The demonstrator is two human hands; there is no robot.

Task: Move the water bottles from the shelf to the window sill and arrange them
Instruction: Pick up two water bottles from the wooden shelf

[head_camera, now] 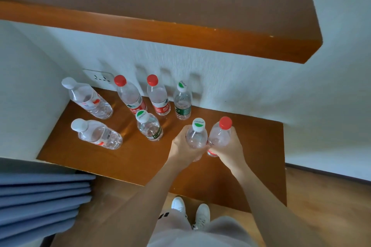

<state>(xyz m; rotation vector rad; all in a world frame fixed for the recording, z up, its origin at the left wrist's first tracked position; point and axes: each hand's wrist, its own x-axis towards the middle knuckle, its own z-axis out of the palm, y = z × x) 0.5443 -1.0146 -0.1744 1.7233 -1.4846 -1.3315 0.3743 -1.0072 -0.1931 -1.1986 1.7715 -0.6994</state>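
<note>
Near shelf [261, 146] front-rt edge: hands [208, 146] w/ bottles [196, 136].

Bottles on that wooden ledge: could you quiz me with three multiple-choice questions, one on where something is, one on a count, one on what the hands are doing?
1. Where is the wall socket?
A. Behind the far-left white-capped bottle
B. On the floor
C. Above the upper shelf

2. How many bottles have red caps?
A. One
B. Three
C. Six

3. What are the hands doing?
A. Both resting empty
B. Each has a grip on one bottle
C. Both unscrewing one cap

Answers:
1. A, the socket sits on the wall just behind that bottle.
2. B, two red caps stand by the wall and one is in the right hand.
3. B, the left hand wraps the green-logo bottle, and the right hand wraps the red-capped one.
</note>
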